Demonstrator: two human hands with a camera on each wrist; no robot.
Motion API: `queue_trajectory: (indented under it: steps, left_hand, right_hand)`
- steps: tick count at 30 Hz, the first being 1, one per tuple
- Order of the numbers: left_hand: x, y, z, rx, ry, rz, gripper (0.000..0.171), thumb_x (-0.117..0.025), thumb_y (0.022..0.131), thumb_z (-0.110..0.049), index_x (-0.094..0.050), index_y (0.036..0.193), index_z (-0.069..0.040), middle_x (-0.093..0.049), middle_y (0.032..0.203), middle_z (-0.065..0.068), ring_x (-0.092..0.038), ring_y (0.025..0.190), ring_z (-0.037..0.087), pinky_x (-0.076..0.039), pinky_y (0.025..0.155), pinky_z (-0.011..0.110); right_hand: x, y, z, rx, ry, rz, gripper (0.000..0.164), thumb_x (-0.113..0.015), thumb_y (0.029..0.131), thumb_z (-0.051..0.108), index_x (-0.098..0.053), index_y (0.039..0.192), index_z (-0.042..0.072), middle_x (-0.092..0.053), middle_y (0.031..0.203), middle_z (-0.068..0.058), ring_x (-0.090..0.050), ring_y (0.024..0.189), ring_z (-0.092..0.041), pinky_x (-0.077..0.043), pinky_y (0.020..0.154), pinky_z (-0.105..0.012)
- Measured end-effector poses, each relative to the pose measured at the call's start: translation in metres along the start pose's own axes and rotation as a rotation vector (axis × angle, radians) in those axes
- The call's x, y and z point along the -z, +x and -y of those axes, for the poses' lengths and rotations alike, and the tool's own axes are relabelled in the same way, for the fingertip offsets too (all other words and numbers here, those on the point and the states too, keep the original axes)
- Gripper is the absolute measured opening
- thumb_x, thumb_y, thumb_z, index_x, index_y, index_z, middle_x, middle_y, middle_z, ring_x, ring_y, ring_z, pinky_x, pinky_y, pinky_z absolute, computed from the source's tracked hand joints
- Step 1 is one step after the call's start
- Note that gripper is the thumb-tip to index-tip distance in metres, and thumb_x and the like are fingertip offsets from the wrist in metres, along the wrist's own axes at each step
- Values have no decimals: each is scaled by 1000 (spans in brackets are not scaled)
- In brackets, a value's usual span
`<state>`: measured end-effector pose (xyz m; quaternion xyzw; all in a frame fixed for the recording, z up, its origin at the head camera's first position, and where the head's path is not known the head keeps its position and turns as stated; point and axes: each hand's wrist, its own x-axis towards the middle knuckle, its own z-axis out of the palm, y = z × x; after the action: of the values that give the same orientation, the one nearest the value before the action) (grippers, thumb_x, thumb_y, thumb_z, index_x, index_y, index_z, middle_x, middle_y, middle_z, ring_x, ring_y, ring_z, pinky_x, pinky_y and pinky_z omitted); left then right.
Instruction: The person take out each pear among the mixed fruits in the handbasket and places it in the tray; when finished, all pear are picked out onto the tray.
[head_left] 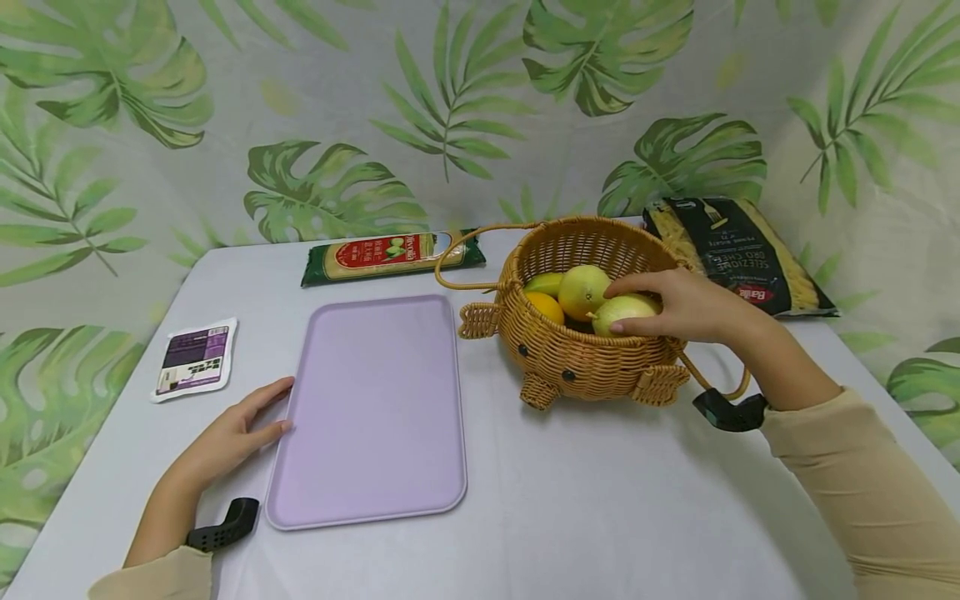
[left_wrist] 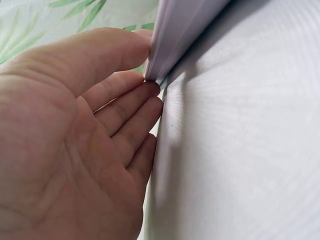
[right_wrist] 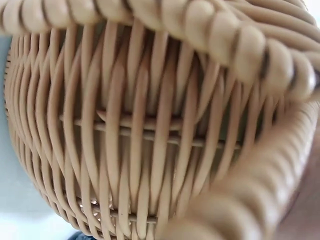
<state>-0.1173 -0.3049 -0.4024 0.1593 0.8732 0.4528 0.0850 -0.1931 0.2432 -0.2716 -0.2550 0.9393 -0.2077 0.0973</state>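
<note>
In the head view, my right hand (head_left: pixel 693 307) reaches over the rim of a wicker basket (head_left: pixel 592 364) with an animal face. Its thumb and fingers grip a pale yellow-green onion (head_left: pixel 626 315) inside. Beside that lie another onion (head_left: pixel 583 292), an orange (head_left: pixel 546 307) and a partly hidden green fruit (head_left: pixel 545 283). At the left edge of a lilac tray (head_left: pixel 375 408), my left hand (head_left: pixel 225 442) rests with fingers extended, fingertips right at the rim. The left wrist view shows thumb and fingers close to the tray edge (left_wrist: pixel 167 42). Woven basket wall (right_wrist: pixel 140 135) fills the right wrist view, hiding the right hand's fingers.
Behind the tray lies a green packet of noodles (head_left: pixel 390 256). A black bag of pasta (head_left: pixel 742 254) is at the back right, behind the basket. A small white and purple packet (head_left: pixel 197 358) lies left of the tray. Looped basket handles (head_left: pixel 450 260) stick out sideways.
</note>
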Motion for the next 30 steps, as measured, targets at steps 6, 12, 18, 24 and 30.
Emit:
queue_trajectory:
  steps: [6,12,18,24,30]
  left_hand:
    - [0,-1,1,8,0,-1,59,-57,89,-15,-28,140,-3,-25,142,22,-15,132,26,-14,89,1]
    - [0,-1,2,19,-1,-1,60,-57,89,-17,-28,139,-2,-25,142,21,-15,131,17,-15,90,1]
    - [0,-1,3,23,-12,4,60,-56,89,-17,-27,140,-1,-23,142,22,-14,132,23,-15,89,1]
    - [0,-1,1,24,-17,3,59,-57,89,-16,-28,139,-2,-24,142,22,-13,131,33,-15,89,0]
    - [0,0,1,23,-17,2,59,-57,89,-16,-29,139,-2,-25,142,22,-14,131,31,-15,89,0]
  right_hand:
    - [-1,-1,0,24,-1,-51,51,-63,81,42,-56,122,12,-58,113,-11,-54,86,-20,-46,71,-38]
    - [-3,-4,2,14,45,-116,52,-65,80,39,-55,123,10,-59,108,-13,-52,75,-19,-45,62,-33]
    - [-9,-4,-1,-10,99,-228,51,-68,80,34,-55,123,11,-57,110,-17,-52,79,-24,-45,62,-36]
    - [-14,-5,-3,1,142,-425,46,-73,76,27,-59,118,13,-59,111,-11,-53,81,-20,-44,62,-26]
    - [-11,-9,1,115,218,-574,44,-74,75,10,-60,117,10,-59,114,-8,-53,88,-6,-43,65,-12]
